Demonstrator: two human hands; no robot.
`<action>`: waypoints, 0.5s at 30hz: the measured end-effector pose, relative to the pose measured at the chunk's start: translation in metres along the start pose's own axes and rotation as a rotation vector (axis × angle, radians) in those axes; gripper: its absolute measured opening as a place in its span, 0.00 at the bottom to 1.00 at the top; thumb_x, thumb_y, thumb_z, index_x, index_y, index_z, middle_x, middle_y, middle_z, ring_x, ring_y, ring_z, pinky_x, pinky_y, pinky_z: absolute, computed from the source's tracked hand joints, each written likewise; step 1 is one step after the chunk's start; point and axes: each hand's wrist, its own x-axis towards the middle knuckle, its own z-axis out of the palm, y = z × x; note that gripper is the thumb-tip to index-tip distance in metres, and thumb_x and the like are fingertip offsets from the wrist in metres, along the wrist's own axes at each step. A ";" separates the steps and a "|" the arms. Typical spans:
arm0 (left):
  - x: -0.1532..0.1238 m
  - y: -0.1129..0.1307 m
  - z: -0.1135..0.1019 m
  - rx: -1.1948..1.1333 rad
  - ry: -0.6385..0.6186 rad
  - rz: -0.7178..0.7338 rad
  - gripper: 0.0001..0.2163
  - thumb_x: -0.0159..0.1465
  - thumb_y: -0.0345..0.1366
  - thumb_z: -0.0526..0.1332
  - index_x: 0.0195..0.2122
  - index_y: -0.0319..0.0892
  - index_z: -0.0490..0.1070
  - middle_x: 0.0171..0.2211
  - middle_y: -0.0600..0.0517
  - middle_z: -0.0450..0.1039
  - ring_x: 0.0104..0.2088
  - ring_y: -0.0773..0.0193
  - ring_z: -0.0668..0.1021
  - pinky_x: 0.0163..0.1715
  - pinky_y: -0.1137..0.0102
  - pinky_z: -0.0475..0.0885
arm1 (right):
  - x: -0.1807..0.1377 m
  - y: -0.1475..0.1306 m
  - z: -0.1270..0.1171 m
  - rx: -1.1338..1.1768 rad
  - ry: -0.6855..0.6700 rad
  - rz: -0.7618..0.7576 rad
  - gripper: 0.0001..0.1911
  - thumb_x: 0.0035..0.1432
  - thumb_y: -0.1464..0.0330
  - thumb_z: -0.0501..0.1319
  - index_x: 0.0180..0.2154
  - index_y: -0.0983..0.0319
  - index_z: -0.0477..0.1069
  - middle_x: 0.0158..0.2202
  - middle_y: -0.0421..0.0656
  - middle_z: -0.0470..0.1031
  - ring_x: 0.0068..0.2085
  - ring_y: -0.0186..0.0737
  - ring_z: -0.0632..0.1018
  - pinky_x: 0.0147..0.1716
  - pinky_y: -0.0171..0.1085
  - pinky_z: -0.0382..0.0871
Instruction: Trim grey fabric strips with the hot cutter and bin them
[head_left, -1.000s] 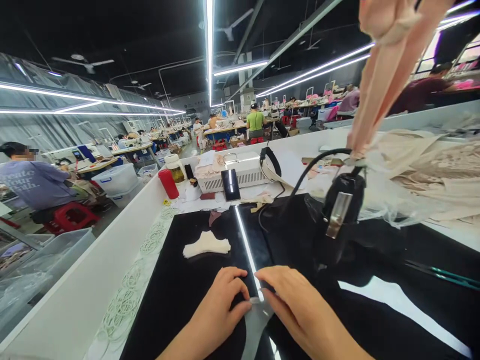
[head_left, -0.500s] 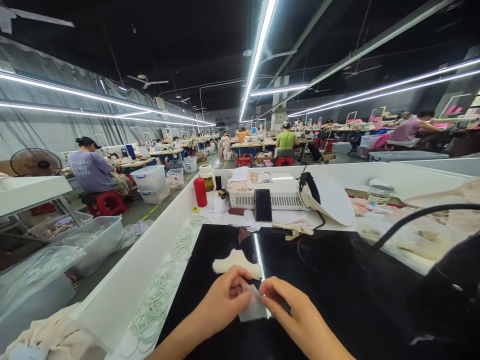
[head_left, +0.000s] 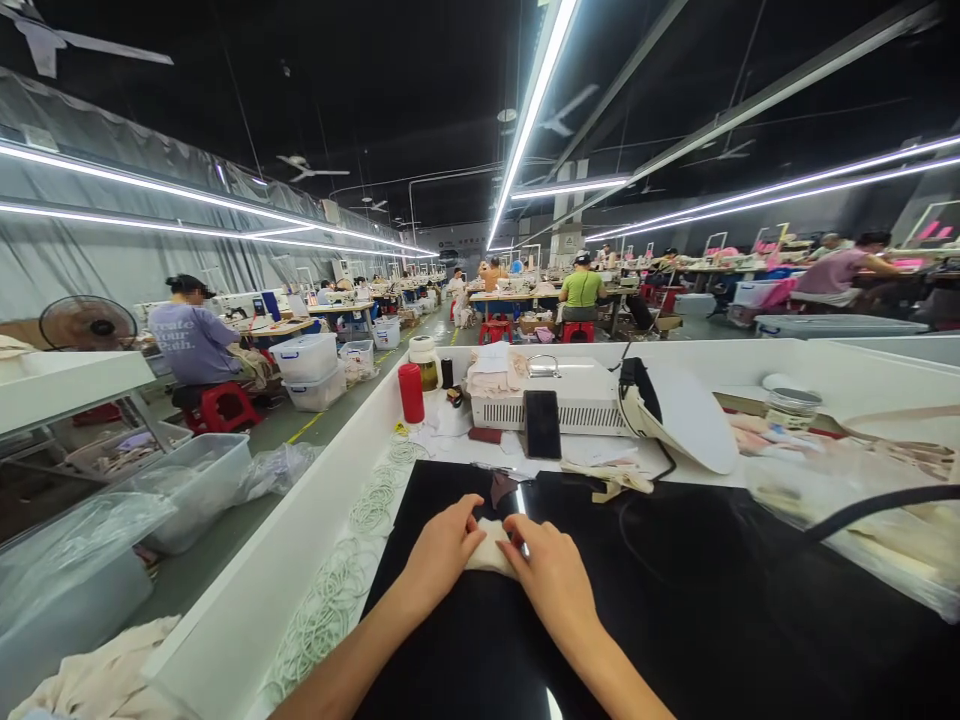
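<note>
A small cream fabric piece [head_left: 491, 550] lies on the glossy black work surface [head_left: 675, 600], between my two hands. My left hand [head_left: 441, 548] has its thumb and fingers closed on the left side of the piece. On the opposite side, my right hand [head_left: 553, 572] is closed on it too, with fingertips bent down over the edge. Both hands cover much of the fabric's outline. A dark brown scrap [head_left: 502, 490] lies just beyond the fingers.
Pale green cord loops [head_left: 322, 600] run along the left, inside a white side wall [head_left: 247, 590]. Behind the black surface stand a phone [head_left: 541, 424], a white vented box [head_left: 592, 395], a red can [head_left: 411, 393] and a white visor [head_left: 686, 420]. Plastic-bagged fabric [head_left: 847, 500] lies right.
Both hands have moved forward, from a pale translucent piece held nearer me to the cream fabric. The translucent piece is out of sight now. The view has shifted slightly.
</note>
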 end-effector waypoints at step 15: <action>-0.014 -0.064 -0.015 0.328 0.123 0.401 0.21 0.68 0.53 0.55 0.57 0.50 0.71 0.55 0.50 0.76 0.55 0.47 0.78 0.63 0.49 0.69 | -0.171 0.016 -0.050 -0.127 0.124 -0.278 0.18 0.71 0.55 0.58 0.29 0.53 0.72 0.23 0.27 0.79 0.25 0.30 0.77 0.28 0.33 0.66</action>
